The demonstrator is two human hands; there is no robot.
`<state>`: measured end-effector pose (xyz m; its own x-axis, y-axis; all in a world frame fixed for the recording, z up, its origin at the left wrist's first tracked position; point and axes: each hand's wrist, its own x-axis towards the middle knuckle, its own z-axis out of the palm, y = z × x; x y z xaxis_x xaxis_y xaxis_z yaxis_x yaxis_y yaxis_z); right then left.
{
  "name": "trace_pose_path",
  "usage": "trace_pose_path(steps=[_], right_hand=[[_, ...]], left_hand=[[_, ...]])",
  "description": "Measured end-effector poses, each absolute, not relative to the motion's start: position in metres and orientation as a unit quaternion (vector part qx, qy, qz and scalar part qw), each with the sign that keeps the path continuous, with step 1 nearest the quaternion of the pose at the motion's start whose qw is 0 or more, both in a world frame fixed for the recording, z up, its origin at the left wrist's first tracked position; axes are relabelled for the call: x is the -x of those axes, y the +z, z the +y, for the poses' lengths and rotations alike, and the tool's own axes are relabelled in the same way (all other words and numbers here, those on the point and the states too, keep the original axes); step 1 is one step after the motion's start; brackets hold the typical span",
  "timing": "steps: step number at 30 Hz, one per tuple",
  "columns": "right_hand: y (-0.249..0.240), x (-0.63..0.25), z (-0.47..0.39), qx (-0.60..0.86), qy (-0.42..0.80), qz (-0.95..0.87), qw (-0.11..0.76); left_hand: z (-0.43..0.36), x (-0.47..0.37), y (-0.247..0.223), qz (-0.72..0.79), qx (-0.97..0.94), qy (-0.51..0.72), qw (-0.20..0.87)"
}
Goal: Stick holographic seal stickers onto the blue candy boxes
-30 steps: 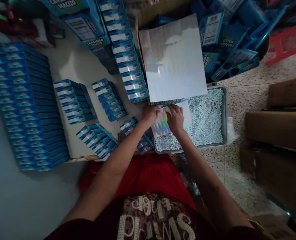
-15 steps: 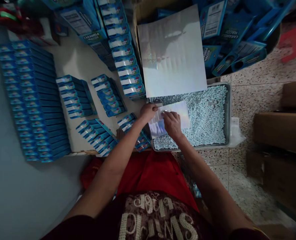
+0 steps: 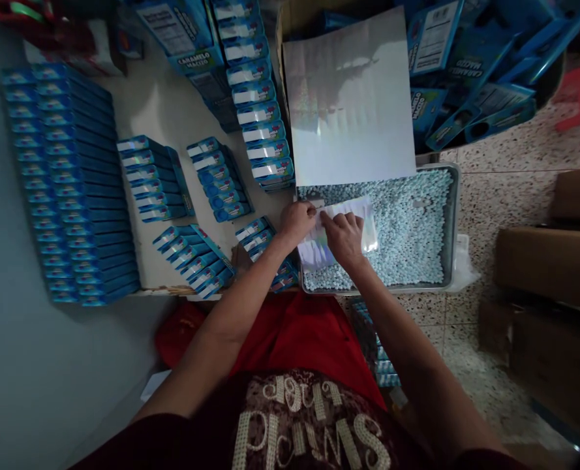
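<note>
A speckled terrazzo floor (image 3: 505,196) lies beside a pale tabletop (image 3: 162,124), seen from above in dim light. Nearest, the person's dark shirt carries pale studded lettering that I cannot read with certainty. Beyond it, over the near left corner of the metal tray (image 3: 450,222), the left hand (image 3: 297,222) and right hand (image 3: 344,236) meet on a small holographic pouch (image 3: 341,225), the fingers of both pinching its upper edge. The tray is full of pale blue candies (image 3: 407,222), on which the pouch rests.

Left of the tray, many closed blue boxes (image 3: 69,189) stand in tidy rows, which suggests much of the packing is finished. Beyond the tray, a large reflective sheet (image 3: 351,104) leans up, and a heap of flat unfolded cartons (image 3: 470,72) suggests plenty remains. One carton beyond the rows reads "CARAMELO MACIZO" (image 3: 196,60).
</note>
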<state>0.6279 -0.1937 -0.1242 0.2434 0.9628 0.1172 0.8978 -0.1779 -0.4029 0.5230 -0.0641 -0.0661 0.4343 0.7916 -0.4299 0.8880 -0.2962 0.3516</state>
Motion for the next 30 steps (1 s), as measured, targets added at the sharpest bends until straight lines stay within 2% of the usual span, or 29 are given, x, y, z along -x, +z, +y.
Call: trace_pose_path(steps=[10,13,15,17,19,23,26,30], right_hand=[[-0.098,-0.624,-0.221,0.794,0.135,-0.51,0.303],[-0.067,-0.621,-0.234,0.79,0.176,-0.453,0.374],[-0.043,-0.616,-0.235,0.782,0.249,-0.365,0.44],[-0.019,-0.61,-0.227,0.745,0.349,-0.267,0.501],[-0.002,-0.604,-0.213,0.688,0.433,-0.194,0.549],[0.012,-0.587,-0.179,0.619,0.523,-0.122,0.573],[0.007,-0.571,-0.159,0.611,0.547,-0.11,0.562],[-0.005,-0.546,-0.142,0.609,0.556,-0.111,0.554]], left_hand=[[-0.055,-0.522,-0.082,0.499,-0.816,-0.067,0.283],[-0.048,-0.518,-0.079,0.475,-0.824,-0.038,0.307],[-0.048,-0.509,-0.072,0.491,-0.806,0.024,0.329],[-0.053,-0.495,-0.06,0.536,-0.746,0.1,0.382],[-0.064,-0.476,-0.046,0.572,-0.638,0.153,0.491],[-0.082,-0.436,-0.023,0.552,-0.387,0.194,0.713],[-0.088,-0.41,-0.019,0.529,-0.305,0.245,0.753],[-0.087,-0.385,-0.023,0.547,-0.292,0.287,0.73]])
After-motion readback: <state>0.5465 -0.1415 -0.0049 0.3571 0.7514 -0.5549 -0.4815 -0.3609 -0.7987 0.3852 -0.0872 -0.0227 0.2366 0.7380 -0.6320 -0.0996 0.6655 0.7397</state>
